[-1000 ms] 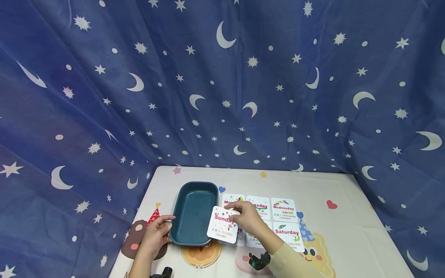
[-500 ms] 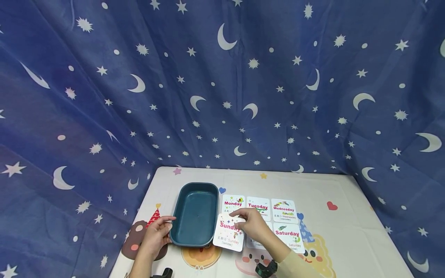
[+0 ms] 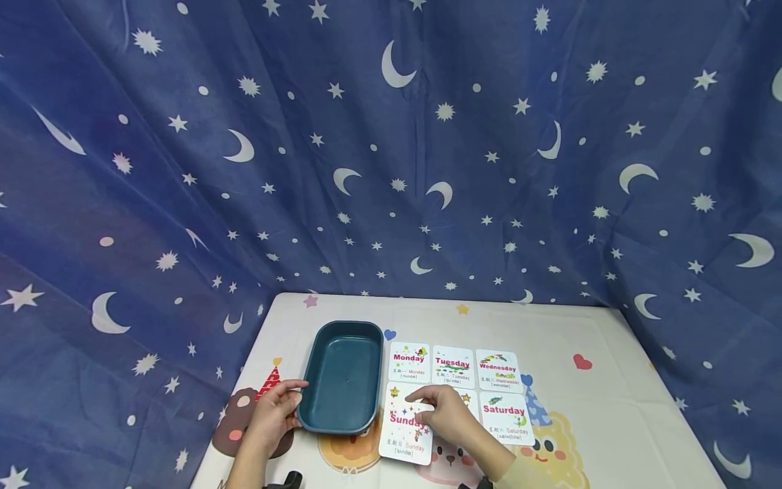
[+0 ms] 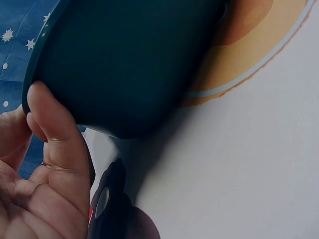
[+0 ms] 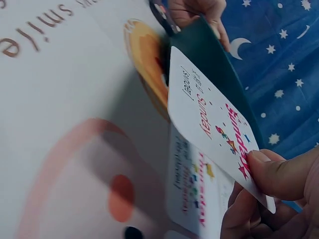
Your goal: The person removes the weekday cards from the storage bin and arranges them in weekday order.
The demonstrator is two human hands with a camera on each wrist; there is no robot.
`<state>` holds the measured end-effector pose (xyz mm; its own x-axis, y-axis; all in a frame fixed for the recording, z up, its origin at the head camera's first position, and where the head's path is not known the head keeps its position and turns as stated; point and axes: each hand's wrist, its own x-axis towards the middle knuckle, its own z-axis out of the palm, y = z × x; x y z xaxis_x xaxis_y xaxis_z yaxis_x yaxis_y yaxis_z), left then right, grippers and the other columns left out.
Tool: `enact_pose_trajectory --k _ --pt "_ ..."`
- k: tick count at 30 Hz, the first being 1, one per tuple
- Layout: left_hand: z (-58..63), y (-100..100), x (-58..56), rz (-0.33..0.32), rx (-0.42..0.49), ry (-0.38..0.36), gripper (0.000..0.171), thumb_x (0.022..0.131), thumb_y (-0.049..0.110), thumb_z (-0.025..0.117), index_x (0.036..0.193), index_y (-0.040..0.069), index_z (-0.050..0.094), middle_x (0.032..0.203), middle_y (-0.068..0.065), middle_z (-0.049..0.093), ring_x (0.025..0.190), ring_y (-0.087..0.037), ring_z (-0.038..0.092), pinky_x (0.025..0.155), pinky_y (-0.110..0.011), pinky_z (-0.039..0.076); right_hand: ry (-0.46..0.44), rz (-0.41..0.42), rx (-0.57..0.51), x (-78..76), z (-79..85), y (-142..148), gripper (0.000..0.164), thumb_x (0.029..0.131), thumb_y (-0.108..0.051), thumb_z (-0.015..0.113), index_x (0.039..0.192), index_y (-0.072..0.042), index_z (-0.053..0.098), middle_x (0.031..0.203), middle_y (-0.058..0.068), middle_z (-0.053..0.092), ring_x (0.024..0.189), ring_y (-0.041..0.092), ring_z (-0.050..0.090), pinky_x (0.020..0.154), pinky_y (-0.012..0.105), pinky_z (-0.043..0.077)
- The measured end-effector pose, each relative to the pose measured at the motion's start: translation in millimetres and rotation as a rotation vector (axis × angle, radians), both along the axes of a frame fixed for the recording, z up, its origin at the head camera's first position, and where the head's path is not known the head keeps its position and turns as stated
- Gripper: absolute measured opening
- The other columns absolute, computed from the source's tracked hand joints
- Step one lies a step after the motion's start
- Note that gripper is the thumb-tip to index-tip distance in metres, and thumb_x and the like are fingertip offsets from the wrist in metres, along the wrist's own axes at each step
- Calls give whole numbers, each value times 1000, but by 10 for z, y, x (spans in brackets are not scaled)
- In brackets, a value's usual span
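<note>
My left hand (image 3: 273,415) grips the left rim of a dark teal plastic tray (image 3: 344,384), which has nothing in it. In the left wrist view, its fingers (image 4: 60,129) lie against the tray's outer wall. My right hand (image 3: 451,414) pinches a white Sunday card (image 3: 400,443) by its right edge, thumb on the printed face. That card is held tilted above the Thursday card (image 5: 187,184), hiding most of it in the head view. Monday (image 3: 401,372), Tuesday (image 3: 452,375), Wednesday (image 3: 497,371) and Saturday (image 3: 507,420) cards lie flat in two rows. My right hand partly covers another card (image 3: 469,399).
Under everything lies a pale tablecloth (image 3: 611,407) with cartoon prints. A blue curtain (image 3: 391,170) with moons and stars rises behind and along the sides. The tray stands directly left of the cards.
My right hand has brought the Sunday card from the tray's right rim rightward and toward me, uncovering the Monday and Tuesday cards. The left hand and tray have stayed put.
</note>
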<state>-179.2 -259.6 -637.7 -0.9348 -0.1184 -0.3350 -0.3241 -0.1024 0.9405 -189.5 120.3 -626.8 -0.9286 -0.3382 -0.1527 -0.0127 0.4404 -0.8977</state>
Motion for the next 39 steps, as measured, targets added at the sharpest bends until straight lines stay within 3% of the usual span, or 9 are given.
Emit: enact_pose_trajectory --k 8,16,26,39 --pt "14 10 10 0 -12 3 33 106 -4 55 138 -6 61 86 -1 54 65 -14 53 59 -29 55 -60 6 -43 143 -86 -32 32 87 3 80 112 -16 82 113 6 81 68 7 66 57 21 53" --pt "1 4 4 5 0 -4 32 106 -4 56 137 -5 62 86 -1 55 64 -14 53 58 -29 55 6 21 -16 238 -156 -100 33 83 8 80 108 -12 82 107 5 82 82 10 72 66 21 58" --pt "-3 0 5 -1 -5 -12 32 106 -3 56 138 -4 62 87 -2 55 65 -14 53 59 -29 55 58 25 145 313 -169 -183 30 80 3 83 100 -19 77 91 -9 74 84 5 62 70 21 49" --pt "-15 -2 2 -5 -2 -10 32 107 -2 55 138 -4 62 89 -1 58 67 -15 55 59 -30 55 51 28 185 389 -217 -224 26 79 2 84 94 -15 72 82 -10 71 75 3 61 67 20 51"
